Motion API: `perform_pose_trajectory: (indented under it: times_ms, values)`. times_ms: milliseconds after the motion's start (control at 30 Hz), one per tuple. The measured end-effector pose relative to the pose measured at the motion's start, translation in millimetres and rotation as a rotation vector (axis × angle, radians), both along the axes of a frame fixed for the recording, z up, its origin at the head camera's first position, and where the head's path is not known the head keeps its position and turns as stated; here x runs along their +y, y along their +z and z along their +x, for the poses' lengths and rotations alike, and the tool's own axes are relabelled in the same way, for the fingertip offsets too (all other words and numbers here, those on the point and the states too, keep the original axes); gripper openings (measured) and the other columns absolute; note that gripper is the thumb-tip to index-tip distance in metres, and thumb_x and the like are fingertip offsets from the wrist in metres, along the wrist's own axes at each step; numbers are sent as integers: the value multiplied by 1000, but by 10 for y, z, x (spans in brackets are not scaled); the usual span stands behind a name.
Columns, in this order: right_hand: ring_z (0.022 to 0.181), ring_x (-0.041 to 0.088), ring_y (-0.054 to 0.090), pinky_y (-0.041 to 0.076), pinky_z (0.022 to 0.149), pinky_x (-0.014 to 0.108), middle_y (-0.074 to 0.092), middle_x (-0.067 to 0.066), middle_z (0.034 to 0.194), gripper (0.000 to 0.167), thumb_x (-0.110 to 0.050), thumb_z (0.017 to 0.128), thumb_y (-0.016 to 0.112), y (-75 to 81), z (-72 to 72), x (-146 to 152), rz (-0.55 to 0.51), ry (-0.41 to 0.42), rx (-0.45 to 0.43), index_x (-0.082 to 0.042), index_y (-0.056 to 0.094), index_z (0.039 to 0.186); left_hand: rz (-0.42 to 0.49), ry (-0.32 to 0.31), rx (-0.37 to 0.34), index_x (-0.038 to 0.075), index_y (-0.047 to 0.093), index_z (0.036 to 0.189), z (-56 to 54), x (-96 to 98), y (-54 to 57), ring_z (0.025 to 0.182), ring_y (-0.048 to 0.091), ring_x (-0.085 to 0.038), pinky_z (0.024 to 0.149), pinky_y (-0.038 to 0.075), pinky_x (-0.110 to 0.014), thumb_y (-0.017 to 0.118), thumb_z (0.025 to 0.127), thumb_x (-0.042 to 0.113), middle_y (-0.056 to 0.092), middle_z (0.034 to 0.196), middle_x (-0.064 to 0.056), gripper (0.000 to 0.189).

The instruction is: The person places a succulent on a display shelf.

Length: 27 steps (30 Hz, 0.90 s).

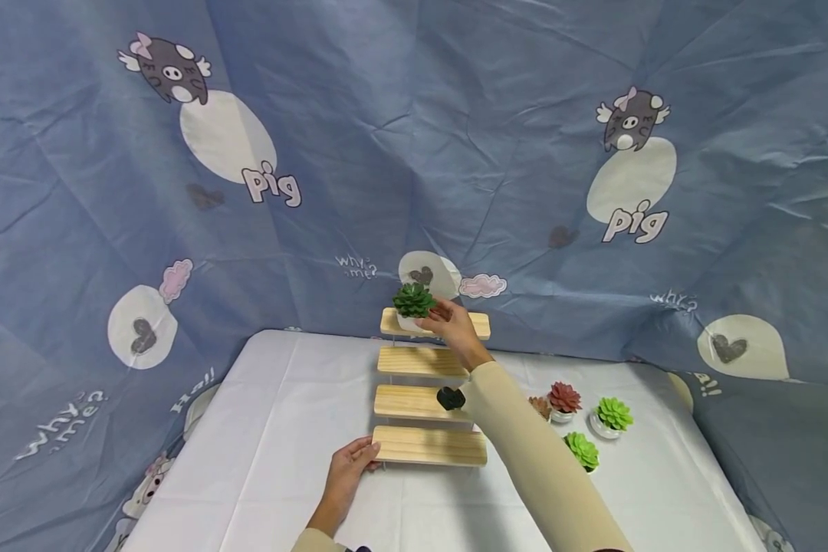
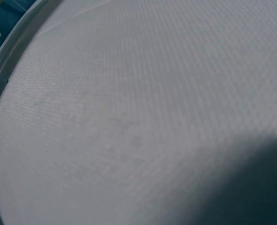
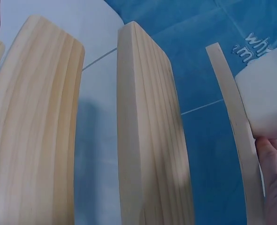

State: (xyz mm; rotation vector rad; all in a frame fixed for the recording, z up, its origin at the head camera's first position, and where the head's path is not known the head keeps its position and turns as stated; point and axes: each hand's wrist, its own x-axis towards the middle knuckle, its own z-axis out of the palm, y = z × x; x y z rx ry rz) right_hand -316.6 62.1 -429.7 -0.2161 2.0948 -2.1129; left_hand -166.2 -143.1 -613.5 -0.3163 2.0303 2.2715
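Observation:
A tiered wooden shelf with several plank steps stands on the white-covered table. My right hand pinches the white pot of a dark green artificial succulent at the left part of the top plank. Seen from the right wrist, the white pot is right at that plank's surface, with fingers against its side. My left hand grips the left end of the lowest plank, thumb on top. In the left wrist view that hand is out of sight; mostly white cloth shows.
Right of the shelf stand several potted artificial succulents: a red one, a brownish one partly behind my sleeve, and bright green ones. A black object overlaps the second-lowest plank beside my right sleeve. A blue printed curtain hangs behind.

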Motion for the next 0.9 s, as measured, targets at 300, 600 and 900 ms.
perform_pose_trajectory:
  times_ms: [300, 600, 900]
  values:
    - [134, 28, 40, 40, 107, 43, 41, 15, 145, 67, -5, 89, 68, 10, -39, -86, -16, 26, -7, -8, 35, 147, -6, -2, 7, -17, 54, 119, -14, -6, -19, 69, 63, -9, 66, 53, -21, 67, 91, 15, 71, 87, -8, 45]
    - [135, 32, 39, 41, 106, 42, 41, 18, 145, 67, -3, 89, 67, -8, -80, -167, -30, 63, 7, -3, 35, 147, -1, 3, -12, -16, 54, 119, 11, 1, -26, 72, 63, -9, 68, 54, -22, 67, 91, 16, 70, 89, -7, 45]
    - [135, 32, 38, 39, 107, 44, 39, 20, 146, 64, -1, 91, 64, 25, -90, -189, -37, 88, 18, -2, 34, 147, -7, -4, 8, -17, 54, 120, -10, -3, -36, 72, 64, -9, 68, 55, -22, 66, 91, 16, 71, 92, -11, 45]
